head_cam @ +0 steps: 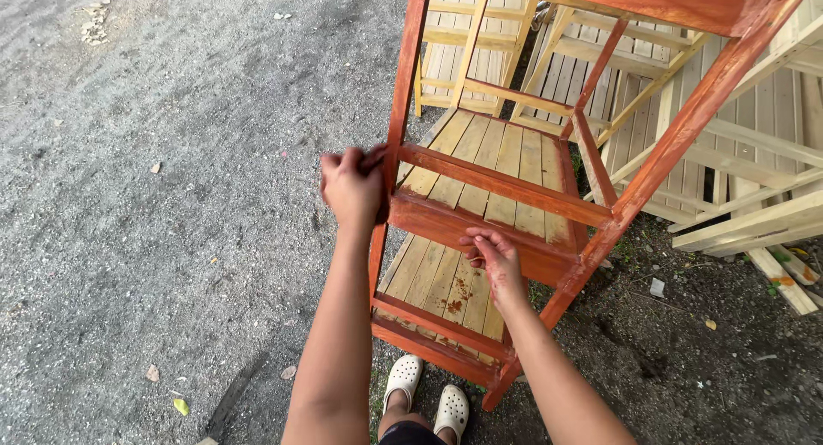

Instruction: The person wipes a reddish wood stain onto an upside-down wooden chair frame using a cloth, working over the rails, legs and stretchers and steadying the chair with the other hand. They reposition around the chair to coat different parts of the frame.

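On the gravel, your left hand (351, 186) grips the red-stained wooden rack's (506, 188) front post; your right hand (495, 258), loosely curled, touches its middle rail.

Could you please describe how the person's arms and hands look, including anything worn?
Both arms are bare, with no sleeves, gloves, watch or rings visible. The right hand has reddish-brown stain smears on its fingers; the left hand shows no clear marks.

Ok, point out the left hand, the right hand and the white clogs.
left hand (352, 186), head view, back of the hand
right hand (494, 258), head view, back of the hand
white clogs (404, 376), head view, top of the left clog
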